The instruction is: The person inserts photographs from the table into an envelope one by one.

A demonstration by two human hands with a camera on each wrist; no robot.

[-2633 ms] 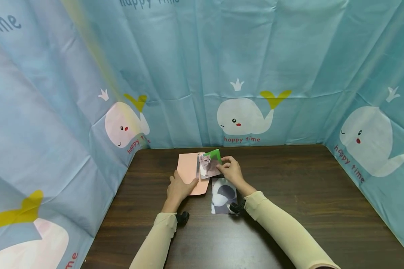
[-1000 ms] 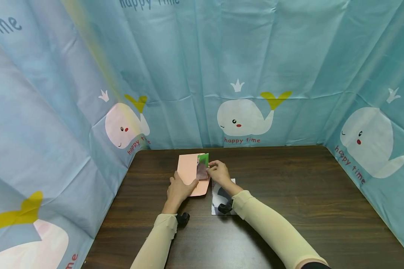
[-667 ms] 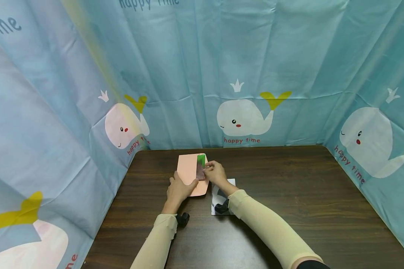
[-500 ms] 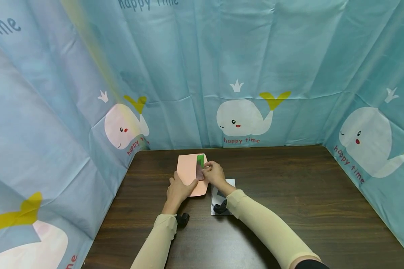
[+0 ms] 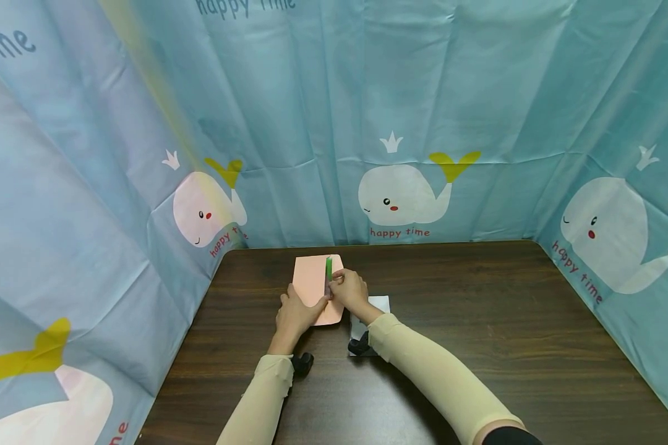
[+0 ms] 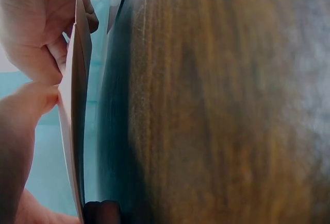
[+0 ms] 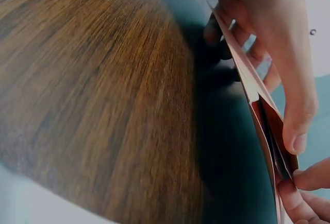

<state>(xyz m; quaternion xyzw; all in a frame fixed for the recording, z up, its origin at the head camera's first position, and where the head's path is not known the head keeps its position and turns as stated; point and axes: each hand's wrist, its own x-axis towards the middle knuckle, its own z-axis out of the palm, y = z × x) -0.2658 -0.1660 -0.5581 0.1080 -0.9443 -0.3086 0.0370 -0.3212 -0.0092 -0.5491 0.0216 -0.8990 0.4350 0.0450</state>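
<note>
A pink envelope [image 5: 309,278] is held slightly off the table by my left hand [image 5: 296,310]. The thumb presses on its face, and in the left wrist view fingers lie beneath the envelope [image 6: 73,110]. My right hand [image 5: 351,289] pinches the right edge of a picture card [image 5: 329,270] in the envelope's mouth. Only a narrow green and dark strip of the card shows. The right wrist view shows the envelope [image 7: 242,62] gaping, with the dark card edge [image 7: 277,149] inside, next to the right fingertips [image 7: 304,180].
A grey and white picture card [image 5: 380,303] lies on the table, partly covered by my right wrist and its black camera. The dark wooden table [image 5: 506,321] extends to both sides. A blue whale-print curtain [image 5: 412,111] stands behind it.
The picture card has slid leftward into the envelope, from mostly outside to a thin strip. My right hand has moved left with it. The left hand has stayed in place on the envelope.
</note>
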